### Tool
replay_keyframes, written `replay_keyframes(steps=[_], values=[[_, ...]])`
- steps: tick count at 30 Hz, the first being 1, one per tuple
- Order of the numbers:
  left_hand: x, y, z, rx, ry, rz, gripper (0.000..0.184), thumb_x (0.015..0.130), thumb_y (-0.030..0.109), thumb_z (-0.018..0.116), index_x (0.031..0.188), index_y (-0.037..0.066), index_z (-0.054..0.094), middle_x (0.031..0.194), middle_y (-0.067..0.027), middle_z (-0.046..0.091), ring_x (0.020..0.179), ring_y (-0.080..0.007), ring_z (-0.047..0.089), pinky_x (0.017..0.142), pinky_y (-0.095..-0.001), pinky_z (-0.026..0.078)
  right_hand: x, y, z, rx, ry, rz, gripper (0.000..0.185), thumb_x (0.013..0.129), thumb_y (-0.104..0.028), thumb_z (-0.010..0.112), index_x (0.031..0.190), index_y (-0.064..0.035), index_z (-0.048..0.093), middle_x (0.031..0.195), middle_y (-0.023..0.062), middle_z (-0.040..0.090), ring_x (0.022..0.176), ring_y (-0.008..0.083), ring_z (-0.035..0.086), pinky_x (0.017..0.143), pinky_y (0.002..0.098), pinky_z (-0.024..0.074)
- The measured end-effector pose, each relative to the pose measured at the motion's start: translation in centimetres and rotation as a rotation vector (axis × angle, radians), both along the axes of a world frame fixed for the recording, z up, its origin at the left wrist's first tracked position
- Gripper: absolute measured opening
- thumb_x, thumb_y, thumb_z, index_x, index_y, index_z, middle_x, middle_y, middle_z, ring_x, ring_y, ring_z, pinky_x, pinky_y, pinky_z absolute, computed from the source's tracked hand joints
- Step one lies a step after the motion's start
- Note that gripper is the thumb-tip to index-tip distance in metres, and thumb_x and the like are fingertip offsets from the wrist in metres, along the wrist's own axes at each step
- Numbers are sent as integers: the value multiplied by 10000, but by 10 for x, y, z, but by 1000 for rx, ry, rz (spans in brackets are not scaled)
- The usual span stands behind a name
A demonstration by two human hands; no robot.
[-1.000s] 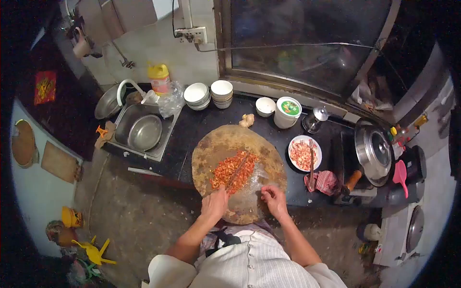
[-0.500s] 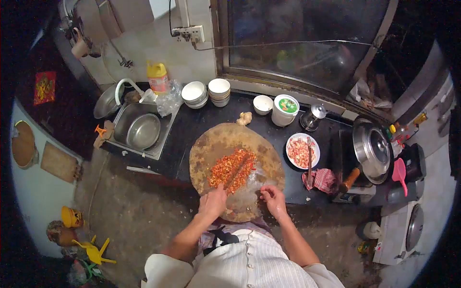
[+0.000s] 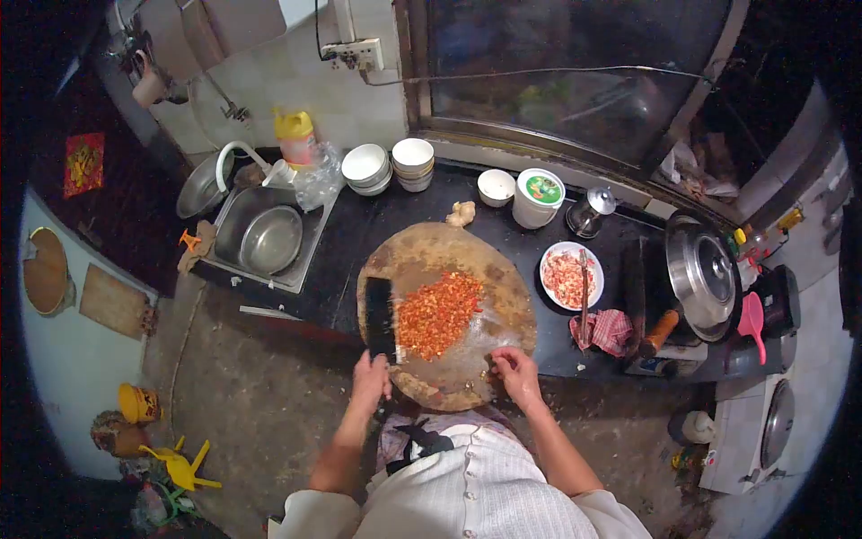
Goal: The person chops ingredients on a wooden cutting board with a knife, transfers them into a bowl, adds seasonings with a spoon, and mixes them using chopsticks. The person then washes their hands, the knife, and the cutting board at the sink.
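Observation:
On a round wooden board (image 3: 503, 269) lies a heap of finely chopped red and orange food (image 3: 437, 314). My left hand (image 3: 371, 379) is closed on a cleaver at the board's lower left edge. The dark cleaver blade (image 3: 380, 319) points away from me, flat side up, just left of the heap and slightly blurred. My right hand (image 3: 514, 370) rests at the board's lower right edge, its fingers curled together; whether anything is between them is too small to tell. A piece of ginger (image 3: 461, 214) sits behind the board.
Right of the board are a bowl of chopped meat (image 3: 566, 277) with chopsticks, a checked cloth (image 3: 612, 332) and a lidded pot (image 3: 705, 274) on a stove. Behind stand stacked bowls (image 3: 413, 162), a small bowl (image 3: 496, 187) and a white tub (image 3: 538, 199). At the left is a sink (image 3: 310, 242).
My left hand has moved left with the cleaver, from over the chopped heap to its left side. The blade has turned from edge-down to showing its flat side. My right hand has barely moved.

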State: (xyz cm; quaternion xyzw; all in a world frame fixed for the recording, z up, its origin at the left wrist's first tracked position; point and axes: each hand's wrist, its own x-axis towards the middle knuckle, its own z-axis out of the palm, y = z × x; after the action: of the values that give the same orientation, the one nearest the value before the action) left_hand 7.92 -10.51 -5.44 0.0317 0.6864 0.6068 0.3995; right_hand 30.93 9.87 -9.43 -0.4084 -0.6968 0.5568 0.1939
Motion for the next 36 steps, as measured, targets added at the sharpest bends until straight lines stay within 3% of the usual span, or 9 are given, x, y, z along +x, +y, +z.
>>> replay_keyframes(steps=[3,4,7,10,17,19,23,31,36], values=[[14,34,13,-140,137,-116,175,947,216,499,919,44,477,573,-45,483,368,-138,455,332,-323,381,-6,-2,2,-46,46,35,142,935,-93,560,1039,-30,635,898,12,642,744,103,619,657,238,494],[18,41,26,-283,306,-189,213,945,230,489,940,17,482,634,-139,574,460,-263,579,427,-410,458,-7,-2,9,-75,55,25,142,935,-93,561,1040,-30,635,897,12,641,743,102,618,656,238,494],[24,47,34,-412,1028,-294,221,936,234,488,965,15,491,742,-231,625,659,-399,642,585,-511,494,-7,-3,22,-124,73,-4,142,935,-93,564,1039,-29,635,893,12,639,742,100,616,656,238,493],[35,52,82,-545,995,-471,204,933,231,481,985,35,495,833,-267,635,802,-453,624,685,-566,475,-4,-2,25,-120,65,-24,137,935,-90,562,1031,-29,638,884,10,641,738,95,611,657,236,489],[37,62,66,-519,1077,-628,176,932,205,470,964,32,488,732,-245,639,705,-448,634,632,-554,488,-6,1,23,-111,36,-22,124,931,-82,563,1010,-28,643,867,5,646,737,84,606,657,232,483],[47,58,88,-497,1089,-630,171,930,197,470,936,27,486,701,-244,633,683,-445,634,622,-548,492,-2,-4,16,-114,22,-14,125,929,-84,566,1009,-27,643,867,6,646,738,85,608,658,232,484],[42,59,55,-546,1097,-716,172,931,198,467,913,28,486,710,-253,632,686,-439,637,622,-552,486,-6,-3,17,-103,66,-9,125,929,-87,568,1013,-30,642,873,13,646,742,91,612,661,236,490],[34,55,64,-531,1121,-826,185,925,217,480,936,34,500,740,-227,646,681,-436,636,614,-546,487,-5,1,12,-30,38,-2,135,928,-77,572,1035,-36,643,894,25,655,749,102,624,668,249,513],[17,24,69,-317,1186,-931,202,915,251,501,993,67,533,807,-178,663,744,-386,650,636,-517,498,2,0,27,-196,55,-154,130,924,-80,579,1022,-28,647,883,25,657,732,98,623,655,242,508]])
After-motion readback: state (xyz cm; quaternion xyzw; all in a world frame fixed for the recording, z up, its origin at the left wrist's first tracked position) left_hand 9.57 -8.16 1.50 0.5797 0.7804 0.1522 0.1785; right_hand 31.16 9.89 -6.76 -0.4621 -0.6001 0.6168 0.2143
